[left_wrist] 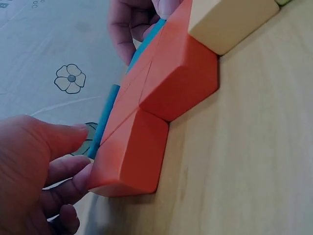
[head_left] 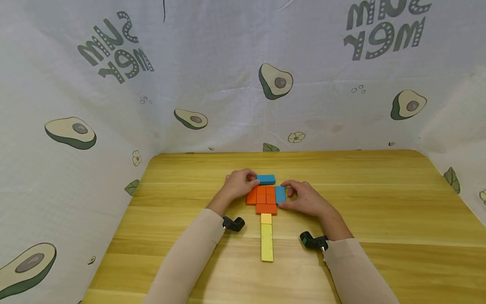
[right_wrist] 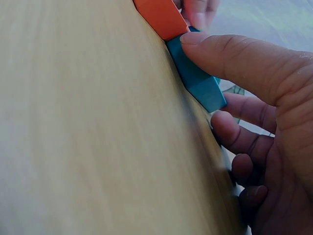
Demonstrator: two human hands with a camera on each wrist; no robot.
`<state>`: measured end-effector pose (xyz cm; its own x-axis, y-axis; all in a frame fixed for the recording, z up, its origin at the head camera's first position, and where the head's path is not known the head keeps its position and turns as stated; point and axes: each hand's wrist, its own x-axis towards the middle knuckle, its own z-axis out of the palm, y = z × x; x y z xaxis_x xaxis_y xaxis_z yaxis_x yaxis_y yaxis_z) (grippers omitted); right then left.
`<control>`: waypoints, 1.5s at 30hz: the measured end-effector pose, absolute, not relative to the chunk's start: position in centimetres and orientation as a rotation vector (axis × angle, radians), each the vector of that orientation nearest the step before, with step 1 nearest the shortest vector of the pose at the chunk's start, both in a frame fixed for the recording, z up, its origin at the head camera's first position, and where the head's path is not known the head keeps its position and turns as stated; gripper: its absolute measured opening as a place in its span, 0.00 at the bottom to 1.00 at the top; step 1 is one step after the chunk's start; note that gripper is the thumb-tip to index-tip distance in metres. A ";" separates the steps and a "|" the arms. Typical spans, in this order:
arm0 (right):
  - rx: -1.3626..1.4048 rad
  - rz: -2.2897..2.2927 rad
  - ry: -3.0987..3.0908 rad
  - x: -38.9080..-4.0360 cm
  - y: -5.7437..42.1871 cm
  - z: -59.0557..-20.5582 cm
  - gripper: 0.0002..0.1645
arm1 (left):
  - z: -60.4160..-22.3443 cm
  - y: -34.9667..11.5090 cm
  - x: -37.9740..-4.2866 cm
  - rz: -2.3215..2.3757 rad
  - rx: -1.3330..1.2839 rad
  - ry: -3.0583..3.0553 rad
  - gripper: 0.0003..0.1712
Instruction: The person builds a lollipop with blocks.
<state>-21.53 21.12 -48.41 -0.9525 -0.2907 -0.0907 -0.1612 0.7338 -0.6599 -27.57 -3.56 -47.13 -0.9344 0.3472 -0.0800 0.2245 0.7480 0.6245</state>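
Observation:
Several orange blocks [head_left: 260, 195] lie pushed together on the wooden table, three side by side above a crosswise one. My left hand [head_left: 240, 184] pinches the left end of a blue block [head_left: 266, 179] that lies crosswise just beyond the orange row; in the left wrist view only a strip of this blue block [left_wrist: 105, 120] shows behind the orange blocks [left_wrist: 132, 152]. At the row's right side, my right hand [head_left: 305, 200] holds a second blue block [head_left: 280, 195] between thumb and index finger. The right wrist view shows the thumb over this blue block [right_wrist: 198, 81], which meets an orange block [right_wrist: 159, 17].
Below the orange blocks, a small pale yellow block [head_left: 266, 218] and a long yellow block [head_left: 267, 242] run in line towards me. Around the wooden table [head_left: 379, 202] hangs a white cloth [head_left: 228, 63] printed with avocados. Each wrist wears a black camera strap.

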 end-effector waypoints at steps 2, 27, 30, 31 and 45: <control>-0.356 -1.021 2.748 -21.5 21.2 -48.4 0.37 | -47.1 -3.5 -27.6 0.964 0.440 2.756 0.23; -0.350 -1.025 2.746 -21.3 21.0 -48.2 0.37 | -47.9 -3.9 -27.8 1.069 0.386 2.738 0.12; -0.352 -1.036 2.744 -21.3 21.0 -48.2 0.37 | -48.0 -3.9 -27.8 1.072 0.391 2.737 0.12; -0.354 -1.038 2.744 -21.3 20.9 -48.2 0.37 | -48.1 -4.0 -27.8 1.074 0.395 2.736 0.13; -0.367 -1.022 2.749 -21.4 21.6 -48.5 0.38 | -48.4 -3.8 -27.7 1.099 0.397 2.734 0.14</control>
